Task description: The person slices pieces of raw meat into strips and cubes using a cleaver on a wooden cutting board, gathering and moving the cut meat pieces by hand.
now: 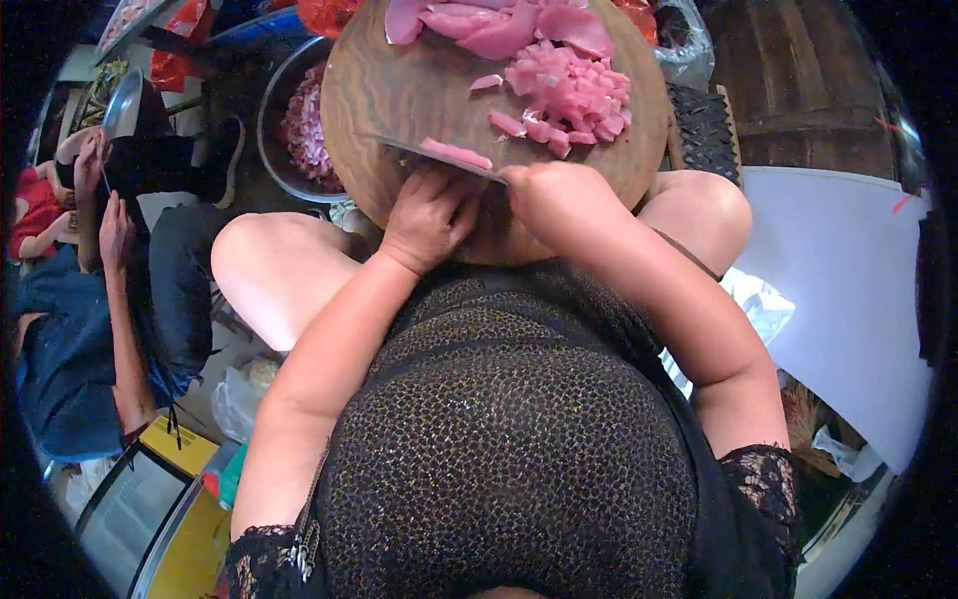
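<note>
My right hand [559, 200] is closed around the handle end of a knife [394, 147], whose broad blade points left across a round wooden chopping board [364, 90]. A strip of pink raw meat [456, 153] lies along the far side of the blade. Just on the near side, my left hand [429, 215] has its fingers curled down against the board, close to the blade; whatever is under them is hidden. Farther up the board are a pile of diced meat [574, 90] and several larger raw slices [489, 25].
Left of the board stands a metal bowl [274, 165] holding chopped meat [309, 125]. Another person [75, 329] sits at the far left, hands raised around a thin object. A white panel [838, 290] is on the right, and a yellow-sided box [190, 539] is at lower left.
</note>
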Demonstrator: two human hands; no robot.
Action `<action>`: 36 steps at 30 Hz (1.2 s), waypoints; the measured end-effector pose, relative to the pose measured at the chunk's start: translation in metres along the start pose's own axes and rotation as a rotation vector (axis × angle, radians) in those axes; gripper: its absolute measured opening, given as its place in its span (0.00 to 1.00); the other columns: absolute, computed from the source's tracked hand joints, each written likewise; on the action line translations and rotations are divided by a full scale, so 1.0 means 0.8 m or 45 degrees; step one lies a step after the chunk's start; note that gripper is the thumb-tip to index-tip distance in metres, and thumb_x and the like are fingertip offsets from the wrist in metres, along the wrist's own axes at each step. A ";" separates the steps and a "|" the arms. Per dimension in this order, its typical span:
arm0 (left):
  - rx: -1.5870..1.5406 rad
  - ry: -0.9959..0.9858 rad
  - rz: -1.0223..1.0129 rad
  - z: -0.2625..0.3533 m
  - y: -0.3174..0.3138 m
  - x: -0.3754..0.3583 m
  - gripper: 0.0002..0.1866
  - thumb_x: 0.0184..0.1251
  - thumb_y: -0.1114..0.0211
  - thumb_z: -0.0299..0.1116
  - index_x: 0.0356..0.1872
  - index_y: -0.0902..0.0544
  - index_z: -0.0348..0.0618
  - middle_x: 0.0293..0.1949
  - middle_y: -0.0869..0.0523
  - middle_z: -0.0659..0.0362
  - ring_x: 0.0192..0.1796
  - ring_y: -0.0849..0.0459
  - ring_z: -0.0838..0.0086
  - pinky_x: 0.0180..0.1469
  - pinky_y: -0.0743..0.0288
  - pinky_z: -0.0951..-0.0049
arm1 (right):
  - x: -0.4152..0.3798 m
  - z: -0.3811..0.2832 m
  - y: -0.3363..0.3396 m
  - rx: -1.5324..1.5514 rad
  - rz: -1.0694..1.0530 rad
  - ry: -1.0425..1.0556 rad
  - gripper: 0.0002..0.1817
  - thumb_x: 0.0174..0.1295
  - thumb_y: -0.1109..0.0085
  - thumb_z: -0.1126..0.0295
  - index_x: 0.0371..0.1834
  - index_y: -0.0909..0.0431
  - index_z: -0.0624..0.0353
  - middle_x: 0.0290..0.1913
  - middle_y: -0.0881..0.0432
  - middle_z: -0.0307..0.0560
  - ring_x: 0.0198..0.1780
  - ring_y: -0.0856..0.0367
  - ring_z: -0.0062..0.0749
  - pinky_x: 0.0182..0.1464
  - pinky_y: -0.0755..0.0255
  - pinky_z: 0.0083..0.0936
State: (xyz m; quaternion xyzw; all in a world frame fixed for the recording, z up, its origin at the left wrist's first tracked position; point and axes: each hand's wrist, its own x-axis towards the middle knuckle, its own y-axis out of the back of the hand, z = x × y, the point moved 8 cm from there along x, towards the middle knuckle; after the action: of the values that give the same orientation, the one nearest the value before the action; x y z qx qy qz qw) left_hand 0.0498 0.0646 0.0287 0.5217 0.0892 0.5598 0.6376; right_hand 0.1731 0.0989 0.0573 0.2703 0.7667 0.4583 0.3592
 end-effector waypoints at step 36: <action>0.028 0.261 0.062 -0.004 0.047 -0.028 0.17 0.60 0.36 0.31 0.51 0.17 0.42 0.51 0.19 0.51 0.54 0.22 0.54 0.60 0.28 0.60 | -0.029 0.009 0.028 0.282 0.508 -0.102 0.14 0.62 0.47 0.63 0.48 0.19 0.53 0.35 0.15 0.56 0.40 0.15 0.54 0.45 0.22 0.48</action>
State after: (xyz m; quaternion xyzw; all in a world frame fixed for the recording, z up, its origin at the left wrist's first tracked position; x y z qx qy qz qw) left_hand 0.0159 0.0419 0.0452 0.4708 0.1475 0.6244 0.6056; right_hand 0.1947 0.0946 0.0822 0.4722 0.7288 0.4223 0.2599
